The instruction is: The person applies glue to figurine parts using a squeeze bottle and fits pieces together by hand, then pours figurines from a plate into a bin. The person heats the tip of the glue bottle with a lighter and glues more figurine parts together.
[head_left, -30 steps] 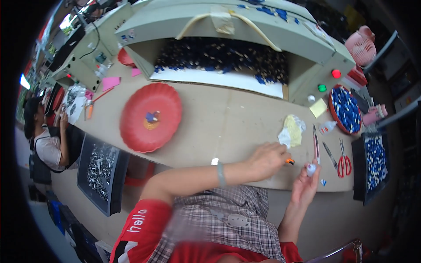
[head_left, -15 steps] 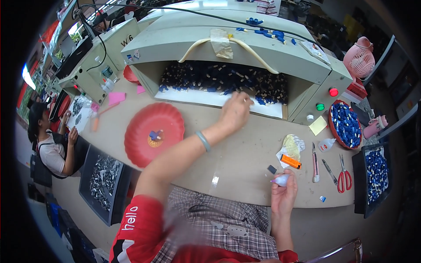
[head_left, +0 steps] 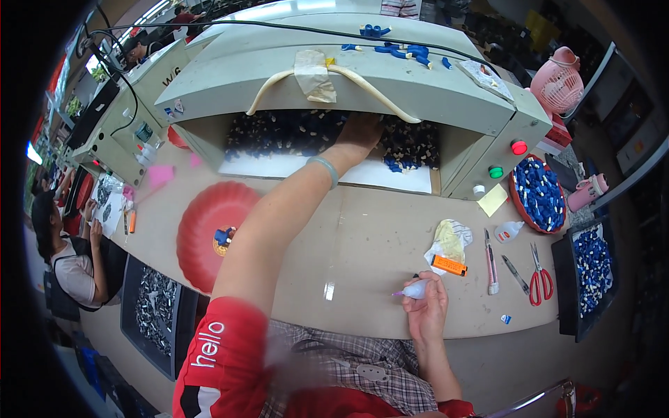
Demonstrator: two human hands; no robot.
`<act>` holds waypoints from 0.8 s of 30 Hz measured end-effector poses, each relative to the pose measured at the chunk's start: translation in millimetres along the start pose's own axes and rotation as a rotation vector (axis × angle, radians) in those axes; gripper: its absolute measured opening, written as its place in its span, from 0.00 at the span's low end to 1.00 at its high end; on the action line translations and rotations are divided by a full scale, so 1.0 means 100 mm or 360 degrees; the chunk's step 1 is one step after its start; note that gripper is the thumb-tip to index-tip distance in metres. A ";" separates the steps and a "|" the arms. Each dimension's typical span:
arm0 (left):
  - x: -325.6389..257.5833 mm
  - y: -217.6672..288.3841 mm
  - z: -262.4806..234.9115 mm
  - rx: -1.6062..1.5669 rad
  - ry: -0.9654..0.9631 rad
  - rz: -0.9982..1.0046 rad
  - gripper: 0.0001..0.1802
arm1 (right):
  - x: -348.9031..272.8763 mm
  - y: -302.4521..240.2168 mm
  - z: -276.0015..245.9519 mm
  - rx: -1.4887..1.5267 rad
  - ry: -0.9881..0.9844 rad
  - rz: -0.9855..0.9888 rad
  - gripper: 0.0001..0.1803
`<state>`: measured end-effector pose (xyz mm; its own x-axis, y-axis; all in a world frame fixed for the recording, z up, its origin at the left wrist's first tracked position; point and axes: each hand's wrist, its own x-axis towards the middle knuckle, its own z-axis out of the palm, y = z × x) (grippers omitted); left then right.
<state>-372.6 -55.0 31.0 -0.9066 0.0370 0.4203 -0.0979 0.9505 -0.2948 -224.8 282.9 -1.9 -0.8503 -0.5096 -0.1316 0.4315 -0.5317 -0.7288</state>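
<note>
My left hand, with a pale bangle on its wrist, reaches into the wide opening of a grey-green metal cabinet. It is over a mass of small blue pieces with cream ends, and its fingers are hidden in shadow. Near the front edge of the table, my right hand is closed around a small pale squeeze bottle, whose thin purple tip points left. Beside my left forearm lies a red scalloped dish holding a small blue piece.
Right of my right hand are an orange lighter, a crumpled cloth, a craft knife and red-handled scissors. Blue pieces fill a red basket and a black bin. A co-worker sits at the left.
My left hand has moved deeper into the cabinet, over the blue pieces. My right hand still holds the bottle, now with its tip pointing more to the left. The view has shifted slightly.
</note>
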 end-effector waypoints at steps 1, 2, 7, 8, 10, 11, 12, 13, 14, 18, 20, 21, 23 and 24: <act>-0.01 -0.02 0.03 -0.0106 0.0126 -0.0092 0.15 | 0.00 -0.01 0.00 0.0007 -0.0010 0.0000 0.13; -0.03 -0.01 0.01 -0.0107 0.0120 -0.0091 0.15 | 0.00 -0.01 -0.01 0.0009 -0.0006 0.0005 0.13; -0.36 0.10 -0.46 -0.0924 0.0371 -0.0517 0.16 | -0.03 -0.01 -0.05 0.0057 -0.0002 0.0025 0.13; -0.48 0.14 -0.56 -0.0926 0.0356 -0.0523 0.16 | -0.03 0.00 -0.05 0.0059 0.0007 0.0040 0.13; -0.71 0.28 -0.74 -0.1725 0.0059 -0.0801 0.16 | -0.03 -0.01 -0.04 0.0096 0.0076 0.0044 0.14; -0.86 0.36 -0.87 -0.1732 0.0035 -0.0814 0.16 | -0.04 -0.02 -0.04 0.0095 0.0093 0.0064 0.14; -1.03 0.44 -1.00 -0.2325 -0.0117 -0.0998 0.15 | -0.04 -0.03 -0.05 0.0105 0.0078 0.0047 0.14; -1.20 0.53 -1.11 -0.2919 -0.0282 -0.1185 0.14 | -0.05 -0.04 -0.05 0.0114 0.0068 0.0032 0.14; -1.39 0.61 -1.20 -0.3129 -0.0340 -0.1247 0.12 | -0.04 -0.05 -0.04 0.0122 0.0053 0.0030 0.14; -2.00 0.94 -1.46 -0.3631 -0.0448 -0.1462 0.09 | -0.03 -0.06 0.05 0.0150 0.0049 0.0042 0.14; -2.14 1.04 -1.63 -0.3741 -0.0461 -0.1511 0.10 | -0.05 -0.06 0.10 0.0096 0.0032 0.0053 0.14; -2.20 1.07 -1.68 -0.3846 -0.0458 -0.1523 0.10 | -0.05 -0.05 0.12 0.0048 -0.0004 0.0037 0.13; -2.34 1.11 -1.68 -0.3831 -0.0491 -0.1503 0.11 | -0.08 -0.02 0.15 0.0052 0.0007 0.0062 0.13; -2.40 1.12 -1.69 -0.3810 -0.0517 -0.1441 0.11 | -0.09 -0.02 0.19 0.0033 -0.0026 0.0043 0.12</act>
<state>-96.6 94.8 41.6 -0.9510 -0.1513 -0.2696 -0.1157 -0.6346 0.7641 -211.9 275.8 14.3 -0.8331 -0.5351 -0.1399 0.4606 -0.5312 -0.7110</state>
